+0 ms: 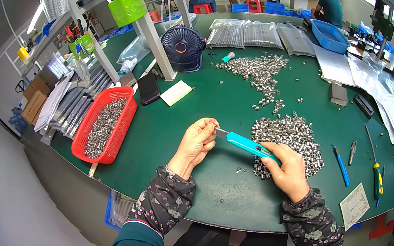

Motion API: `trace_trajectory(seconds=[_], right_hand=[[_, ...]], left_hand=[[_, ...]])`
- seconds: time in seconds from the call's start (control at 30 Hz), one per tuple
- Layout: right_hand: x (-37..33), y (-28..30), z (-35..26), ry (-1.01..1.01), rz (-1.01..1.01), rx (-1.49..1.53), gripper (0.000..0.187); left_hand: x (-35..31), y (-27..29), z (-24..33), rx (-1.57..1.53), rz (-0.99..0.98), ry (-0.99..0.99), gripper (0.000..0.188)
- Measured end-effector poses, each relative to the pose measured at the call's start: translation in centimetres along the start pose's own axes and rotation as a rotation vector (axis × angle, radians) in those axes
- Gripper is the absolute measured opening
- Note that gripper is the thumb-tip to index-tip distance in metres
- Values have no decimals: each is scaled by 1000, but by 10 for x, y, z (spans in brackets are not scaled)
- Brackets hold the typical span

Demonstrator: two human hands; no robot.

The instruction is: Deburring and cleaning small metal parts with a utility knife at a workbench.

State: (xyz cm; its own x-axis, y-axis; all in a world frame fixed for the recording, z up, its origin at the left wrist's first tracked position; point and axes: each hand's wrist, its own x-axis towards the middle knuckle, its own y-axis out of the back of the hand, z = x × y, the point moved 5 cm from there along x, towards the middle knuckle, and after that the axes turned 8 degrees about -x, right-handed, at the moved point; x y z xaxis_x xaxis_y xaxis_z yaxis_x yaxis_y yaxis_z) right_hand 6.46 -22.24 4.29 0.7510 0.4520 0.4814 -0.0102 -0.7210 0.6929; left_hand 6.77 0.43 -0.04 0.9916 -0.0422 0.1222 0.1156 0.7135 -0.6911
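My right hand (288, 168) is closed round the teal handle of a utility knife (245, 143), held level above the green table with its blade out to the left. At the blade's tip, the fingers of my left hand (197, 141) are pinched together. Whether a small part sits in that pinch is too small to make out. Under and beyond the right hand lies a pile of small metal rings (292, 137). A second, looser heap of metal rings (255, 70) spreads farther back.
A red basket (127, 128) of metal parts stands left. Near it are a phone (148, 88), notepad (176, 93) and fan (183, 47). At right lie a blue tool (341, 166), screwdriver (377, 178) and paper (354, 205). Bagged parts (261, 35) and a blue bin (329, 37) line the back.
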Motion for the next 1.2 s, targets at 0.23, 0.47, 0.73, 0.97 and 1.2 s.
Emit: trace_trajectory(seconds=[0.23,0.47,0.73,0.97,1.2], right_hand=[[0,6,-8,62,73,-125,29],[1,9,-13,118,114,-216,32],[3,13,-20,291,240,-319,38],[3,-2,-23,263,116,-525,39],[0,-5,-20,269,65,-531,34]], left_hand=[[-1,-4,0,19,80,26,11],[0,-1,0,10,45,51,13],[-1,0,0,11,117,60,15],[-1,2,9,-14,265,-27,19],[-2,4,12,-31,266,-58,14]])
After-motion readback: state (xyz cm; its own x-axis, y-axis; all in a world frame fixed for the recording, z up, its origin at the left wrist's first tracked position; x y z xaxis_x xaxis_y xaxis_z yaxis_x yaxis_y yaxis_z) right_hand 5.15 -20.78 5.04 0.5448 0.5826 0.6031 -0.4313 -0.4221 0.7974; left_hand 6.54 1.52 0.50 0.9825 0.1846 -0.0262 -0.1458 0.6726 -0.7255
